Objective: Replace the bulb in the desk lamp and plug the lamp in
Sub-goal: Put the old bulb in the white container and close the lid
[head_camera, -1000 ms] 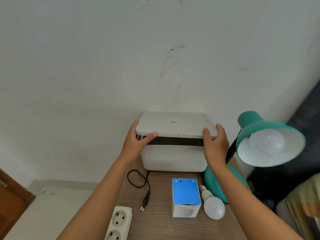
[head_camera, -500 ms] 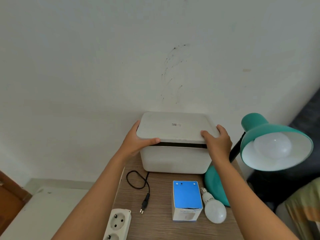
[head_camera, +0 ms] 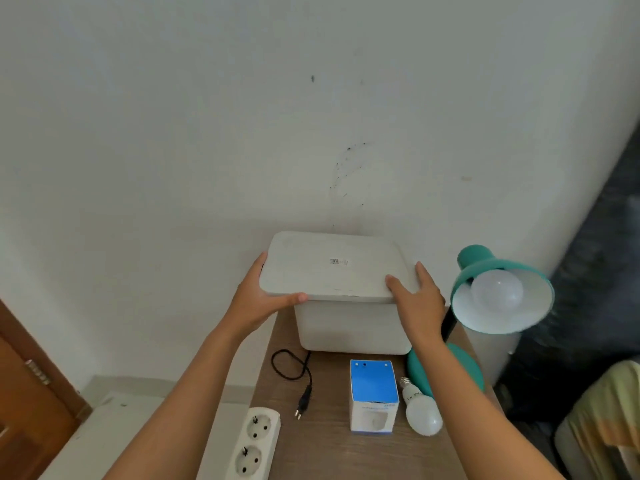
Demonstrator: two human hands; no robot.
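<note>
A teal desk lamp (head_camera: 502,292) stands at the table's right side with a white bulb (head_camera: 497,291) screwed into its shade. Its black cord and plug (head_camera: 303,401) lie loose on the wooden table (head_camera: 322,448). A spare white bulb (head_camera: 420,408) lies beside a blue and white bulb box (head_camera: 373,396). A white power strip (head_camera: 254,443) sits at the table's front left. My left hand (head_camera: 261,303) and my right hand (head_camera: 415,299) grip the two ends of the white lid (head_camera: 332,268) resting on a white storage box (head_camera: 346,327) against the wall.
The white wall rises right behind the storage box. A brown wooden door (head_camera: 24,393) is at the lower left. Dark fabric and a yellowish cushion (head_camera: 602,420) lie to the right of the table.
The lid was lifted off the box with a dark gap under it; my hands have lowered it and it now sits closed on the box. The camera has tilted down slightly.
</note>
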